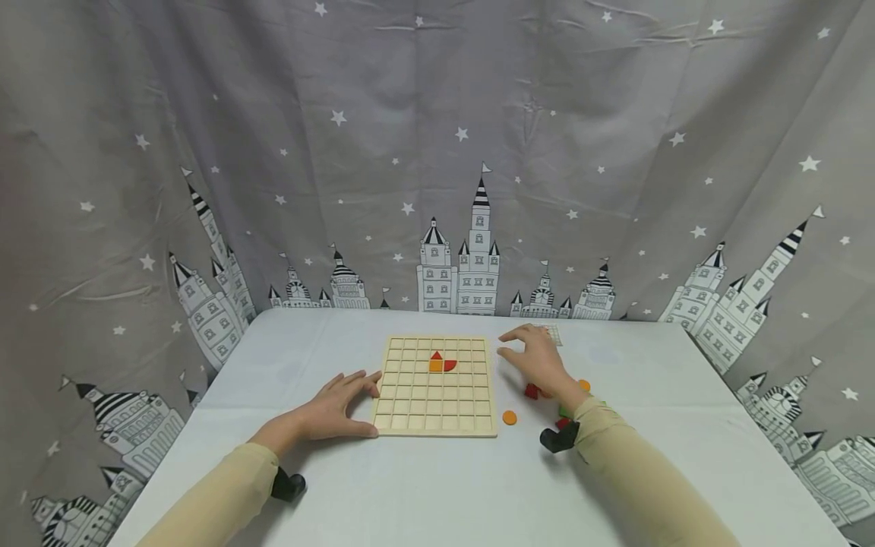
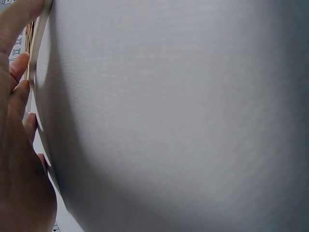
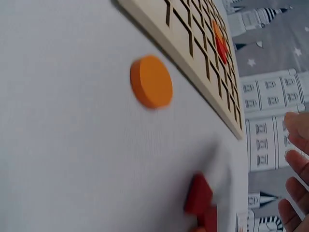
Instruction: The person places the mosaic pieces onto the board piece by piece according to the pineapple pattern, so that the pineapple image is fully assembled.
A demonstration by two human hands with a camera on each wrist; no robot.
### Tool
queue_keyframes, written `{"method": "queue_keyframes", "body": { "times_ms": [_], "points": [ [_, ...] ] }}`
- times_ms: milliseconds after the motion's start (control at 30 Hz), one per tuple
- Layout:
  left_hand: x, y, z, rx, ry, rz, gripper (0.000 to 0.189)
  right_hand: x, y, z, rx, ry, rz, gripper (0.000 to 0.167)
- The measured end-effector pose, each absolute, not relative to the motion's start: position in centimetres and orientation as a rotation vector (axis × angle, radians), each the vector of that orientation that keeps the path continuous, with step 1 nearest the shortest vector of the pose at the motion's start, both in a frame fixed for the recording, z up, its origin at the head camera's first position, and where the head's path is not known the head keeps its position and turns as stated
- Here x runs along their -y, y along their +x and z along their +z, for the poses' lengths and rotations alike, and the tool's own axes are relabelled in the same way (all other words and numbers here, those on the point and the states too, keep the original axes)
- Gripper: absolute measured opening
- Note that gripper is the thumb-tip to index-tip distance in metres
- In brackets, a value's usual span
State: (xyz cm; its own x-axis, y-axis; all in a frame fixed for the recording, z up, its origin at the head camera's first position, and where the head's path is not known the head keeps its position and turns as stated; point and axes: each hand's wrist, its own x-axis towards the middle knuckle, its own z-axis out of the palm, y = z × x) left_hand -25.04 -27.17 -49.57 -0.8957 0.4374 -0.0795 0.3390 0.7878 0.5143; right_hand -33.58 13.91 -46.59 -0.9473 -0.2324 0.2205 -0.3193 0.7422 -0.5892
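Our left hand (image 1: 333, 409), loose, touches the square tan wooden board (image 1: 435, 405) beside it; our right hand (image 1: 542, 362) is empty.

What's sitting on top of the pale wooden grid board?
The board holds a red triangle just beyond an orange square, with a red quarter-circle to the square's right. Whatever lies beneath the board is covered.

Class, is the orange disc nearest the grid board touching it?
Apart: the right wrist view shows white tabletop between the orange disc and the grid board.
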Motion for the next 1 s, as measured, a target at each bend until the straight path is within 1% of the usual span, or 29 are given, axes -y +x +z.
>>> {"method": "queue_keyframes", "body": {
  "times_ms": [267, 500, 1000],
  "points": [
    [27.3, -25.1, -49.9, -2.788, 0.626, 0.746, 0.058, -18.0, -33.0, -46.4, 2.846, 0.369, 0.994, 0.036],
    [27.2, -25.1, -49.7, -2.784, 0.625, 0.753, 0.057, -21.1, -32.4, -47.1, 2.859, 0.356, 0.974, 0.037],
    [27.3, -25.2, -49.7, -2.780, 0.633, 0.752, 0.057, -24.3, -31.3, -48.9, 2.944, 0.364, 0.893, 0.033]
  ]
}}
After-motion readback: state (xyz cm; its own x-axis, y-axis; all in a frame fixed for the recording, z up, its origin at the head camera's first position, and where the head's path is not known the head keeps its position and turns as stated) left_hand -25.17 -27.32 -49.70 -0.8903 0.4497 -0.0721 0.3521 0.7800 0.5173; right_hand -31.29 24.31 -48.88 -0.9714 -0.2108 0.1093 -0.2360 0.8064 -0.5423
